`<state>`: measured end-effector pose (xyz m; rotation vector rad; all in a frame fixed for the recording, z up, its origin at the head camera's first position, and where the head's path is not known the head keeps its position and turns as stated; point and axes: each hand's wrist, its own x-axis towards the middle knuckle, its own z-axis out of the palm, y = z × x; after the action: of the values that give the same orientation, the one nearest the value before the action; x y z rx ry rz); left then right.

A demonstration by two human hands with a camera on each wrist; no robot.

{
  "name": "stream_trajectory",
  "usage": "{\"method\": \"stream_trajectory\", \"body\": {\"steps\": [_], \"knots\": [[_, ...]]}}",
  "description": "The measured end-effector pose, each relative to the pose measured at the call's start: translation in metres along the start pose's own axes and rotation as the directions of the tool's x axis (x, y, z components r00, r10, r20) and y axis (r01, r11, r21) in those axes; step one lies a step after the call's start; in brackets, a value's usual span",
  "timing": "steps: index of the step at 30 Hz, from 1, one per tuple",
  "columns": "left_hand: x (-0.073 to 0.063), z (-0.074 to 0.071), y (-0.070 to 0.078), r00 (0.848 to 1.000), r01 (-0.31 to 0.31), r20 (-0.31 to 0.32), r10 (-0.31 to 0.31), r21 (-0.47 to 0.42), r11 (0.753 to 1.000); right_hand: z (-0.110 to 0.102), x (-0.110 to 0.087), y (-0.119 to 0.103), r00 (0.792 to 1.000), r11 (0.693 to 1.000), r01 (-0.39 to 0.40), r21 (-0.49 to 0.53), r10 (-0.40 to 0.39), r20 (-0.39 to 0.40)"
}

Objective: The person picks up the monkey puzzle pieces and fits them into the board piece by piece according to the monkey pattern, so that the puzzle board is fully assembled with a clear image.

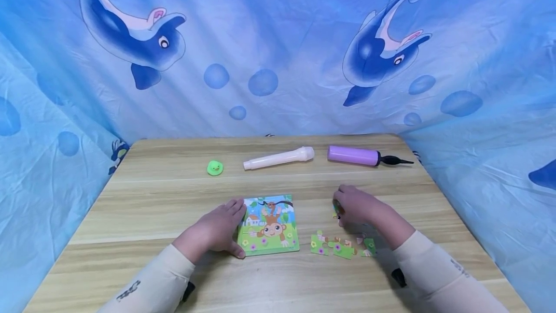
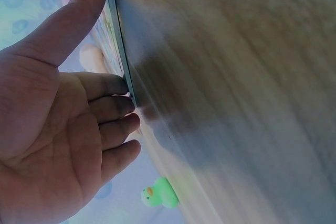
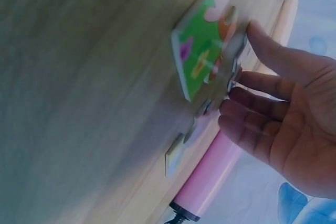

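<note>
A square monkey puzzle [image 1: 268,226] lies flat on the table. My left hand [image 1: 220,228] rests at its left side, thumb [image 2: 73,24] by the near corner and fingertips against the edge. To the right, my right hand [image 1: 356,205] is bent over a small puzzle piece [image 1: 336,214], mostly hidden under the fingers. In the right wrist view, thumb and forefinger pinch the thin rim of that piece [image 3: 239,59]. Between puzzle and right forearm lie loose pieces: one with a pink flower [image 1: 319,245], a green one [image 1: 344,249] and another by the sleeve [image 1: 368,246].
Along the back of the wooden table [image 1: 173,197] are a green toy duck [image 1: 215,168], a whitish microphone-shaped stick [image 1: 279,158] and a purple hand pump [image 1: 354,155] with a black nozzle. Blue curtains [image 1: 286,37] with dolphins hang behind and at both sides.
</note>
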<state>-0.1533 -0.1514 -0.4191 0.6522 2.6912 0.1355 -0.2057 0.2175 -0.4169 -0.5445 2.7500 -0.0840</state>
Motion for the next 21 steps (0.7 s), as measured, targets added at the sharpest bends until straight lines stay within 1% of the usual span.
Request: {"method": "stream_trajectory", "body": {"steps": [3, 7, 11, 17, 21], "knots": [[0.000, 0.001, 0.000, 1.000, 0.001, -0.001, -0.001, -0.006, 1.000, -0.001, 0.000, -0.003, 1.000, 1.000, 0.008, -0.025, -0.008, -0.025], [0.000, 0.002, 0.000, 1.000, -0.001, -0.006, 0.001, -0.011, 1.000, -0.002, 0.002, -0.004, 1.000, 1.000, 0.007, -0.020, -0.007, -0.022], [0.000, 0.002, 0.000, 1.000, 0.003, -0.007, -0.003, -0.007, 1.000, -0.001, 0.004, -0.007, 0.999, 0.999, 0.030, -0.016, -0.031, -0.033], [-0.002, 0.001, 0.001, 1.000, -0.009, -0.013, 0.009, 0.007, 1.000, 0.002, 0.007, -0.017, 0.995, 0.997, 0.062, -0.037, -0.065, -0.080], [-0.003, 0.002, 0.000, 1.000, -0.022, -0.022, 0.022, 0.018, 1.000, 0.002, 0.011, -0.030, 0.983, 0.990, 0.132, -0.054, -0.137, -0.121]]}}
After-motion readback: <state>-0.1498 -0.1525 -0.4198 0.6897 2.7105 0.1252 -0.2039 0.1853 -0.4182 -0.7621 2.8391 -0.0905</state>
